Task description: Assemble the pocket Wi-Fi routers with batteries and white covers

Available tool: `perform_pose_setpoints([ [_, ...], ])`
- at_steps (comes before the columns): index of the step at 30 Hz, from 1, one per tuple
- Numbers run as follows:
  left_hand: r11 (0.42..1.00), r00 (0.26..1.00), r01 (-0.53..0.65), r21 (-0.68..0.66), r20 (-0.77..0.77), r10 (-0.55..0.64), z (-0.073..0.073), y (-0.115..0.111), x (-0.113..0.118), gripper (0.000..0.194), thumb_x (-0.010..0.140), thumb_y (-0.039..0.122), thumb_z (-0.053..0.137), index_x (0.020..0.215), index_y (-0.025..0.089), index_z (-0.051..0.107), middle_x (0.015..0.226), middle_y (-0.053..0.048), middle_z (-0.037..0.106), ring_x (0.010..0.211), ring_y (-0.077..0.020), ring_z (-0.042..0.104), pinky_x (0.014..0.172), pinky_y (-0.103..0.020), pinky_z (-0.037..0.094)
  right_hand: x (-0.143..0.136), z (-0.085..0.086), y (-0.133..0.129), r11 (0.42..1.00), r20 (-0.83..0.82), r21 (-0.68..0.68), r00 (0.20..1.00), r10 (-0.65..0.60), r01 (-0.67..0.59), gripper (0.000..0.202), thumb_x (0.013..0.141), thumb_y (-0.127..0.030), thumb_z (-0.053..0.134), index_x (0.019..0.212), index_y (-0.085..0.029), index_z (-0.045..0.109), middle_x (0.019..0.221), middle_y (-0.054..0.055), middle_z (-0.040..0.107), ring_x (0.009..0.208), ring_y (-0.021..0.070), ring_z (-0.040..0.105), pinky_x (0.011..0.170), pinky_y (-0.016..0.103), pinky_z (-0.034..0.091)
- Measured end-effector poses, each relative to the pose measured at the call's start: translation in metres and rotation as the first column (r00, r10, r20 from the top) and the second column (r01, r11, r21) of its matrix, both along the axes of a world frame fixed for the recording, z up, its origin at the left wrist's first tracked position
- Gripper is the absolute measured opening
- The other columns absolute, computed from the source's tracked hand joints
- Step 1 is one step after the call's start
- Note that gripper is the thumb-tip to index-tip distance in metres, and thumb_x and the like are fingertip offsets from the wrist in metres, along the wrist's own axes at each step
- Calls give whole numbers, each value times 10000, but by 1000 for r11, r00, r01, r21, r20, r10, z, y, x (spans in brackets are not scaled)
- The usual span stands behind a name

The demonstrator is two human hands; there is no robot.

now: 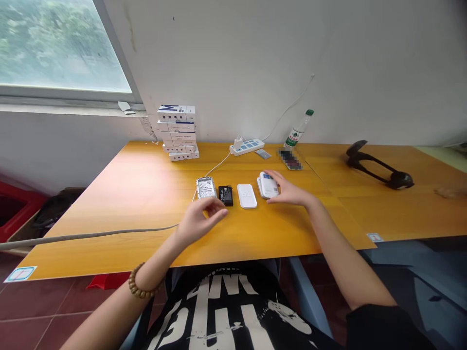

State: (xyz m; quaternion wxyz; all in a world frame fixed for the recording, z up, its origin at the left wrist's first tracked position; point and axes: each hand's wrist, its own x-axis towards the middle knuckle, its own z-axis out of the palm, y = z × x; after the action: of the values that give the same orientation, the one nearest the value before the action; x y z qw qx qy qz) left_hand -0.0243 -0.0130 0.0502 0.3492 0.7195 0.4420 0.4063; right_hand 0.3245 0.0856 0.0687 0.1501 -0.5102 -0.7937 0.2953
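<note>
R hand (pixel 290 190) is spread round the white rounded plastic case (pixel 269 186), pinch can't be confirmed; L hand (pixel 200 218) is parted near the black rectangular battery (pixel 226 195). Edges should be held evenly imo.

On the desk (pixel 277 233), white boxes (pixel 178 137) stood stacked near the wall (pixel 226 63), left of a power strip (pixel 250 147) and a bottle (pixel 293 138).

Labelled device (pixel 206 188), black battery (pixel 225 195), white cover (pixel 247 196), white casing (pixel 268 185) — lined up.
</note>
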Motion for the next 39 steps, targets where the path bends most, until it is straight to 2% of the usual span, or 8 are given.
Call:
perform_pose_setpoints([
  [3, 981, 980, -69, 181, -174, 100, 7, 32, -29, 415, 895, 483, 768, 1212, 238, 661, 1311, -117, 687, 1246, -327, 636, 1062, -492, 522, 22, -3, 33, 998, 86, -49, 996, -32, 36, 1188, 662, -414, 895, 1680, -288, 295, 1745, 145, 286, 1596, 402, 323, 1306, 545, 277],
  [6, 997, 931, 15, 74, -365, 13, 2, 60, -51, 845, 778, 579, 865, 1470, 255, 506, 1613, -182, 449, 1545, -430, 369, 1223, -613, 378, 24, -10, 46, 997, 122, -82, 993, 0, 10, 1178, 663, -414, 890, 1678, -255, 313, 1739, 155, 306, 1589, 390, 342, 1305, 517, 285],
  [14, 993, 906, 120, 9, -410, -106, -21, 88, -62, 1099, 644, 621, 938, 1548, 275, 417, 1605, -199, 431, 1535, -452, 381, 1241, -616, 352, 22, -15, 46, 990, 167, -139, 985, 49, -25, 1176, 675, -430, 880, 1685, -258, 302, 1762, 133, 264, 1609, 386, 303, 1314, 496, 275],
  [23, 998, 941, 56, -8, -335, -56, -16, 85, -60, 920, 724, 526, 894, 1499, 259, 476, 1507, -153, 540, 1468, -415, 451, 1223, -595, 375, 24, -20, 49, 990, 177, -136, 982, 65, -41, 1187, 697, -463, 868, 1702, -267, 268, 1775, 129, 231, 1616, 396, 286, 1316, 494, 267],
  [28, 993, 956, 93, 74, -286, -68, -3, 64, -52, 854, 725, 508, 916, 1451, 282, 529, 1474, -134, 564, 1437, -403, 488, 1218, -597, 395, 21, -9, 42, 993, 194, -109, 979, 58, -37, 1242, 700, -509, 883, 1717, -301, 200, 1816, 108, 42, 1665, 401, 61, 1331, 552, 194],
  [31, 972, 943, 201, 122, -293, -158, 0, 31, -38, 899, 708, 505, 936, 1477, 292, 521, 1482, -140, 549, 1444, -411, 481, 1208, -602, 420, -2, 0, 30, 1000, 96, 4, 995, 11, -12, 1021, 817, -468, 804, 1688, -341, 287, 1806, 87, 120, 1661, 371, 146, 1318, 545, 248],
  [35, 955, 919, 285, 86, -307, -247, -16, -15, -12, 932, 664, 474, 961, 1465, 274, 528, 1475, -158, 543, 1416, -430, 490, 1177, -635, 452, -63, -2, 12, 977, -22, 139, 986, 168, -163, 659, 931, -376, 690, 1562, -319, 510, 1643, 102, 467, 1550, 319, 425, 1288, 526, 318],
  [39, 968, 919, 245, 47, -329, -217, -43, -34, 4, 941, 649, 395, 964, 1465, 262, 516, 1490, -173, 520, 1396, -444, 497, 1158, -675, 457, -118, -10, 8, 949, 90, 88, 951, 297, -304, 704, 859, -396, 795, 1514, -266, 569, 1612, 174, 493, 1513, 416, 438, 1223, 650, 344],
])
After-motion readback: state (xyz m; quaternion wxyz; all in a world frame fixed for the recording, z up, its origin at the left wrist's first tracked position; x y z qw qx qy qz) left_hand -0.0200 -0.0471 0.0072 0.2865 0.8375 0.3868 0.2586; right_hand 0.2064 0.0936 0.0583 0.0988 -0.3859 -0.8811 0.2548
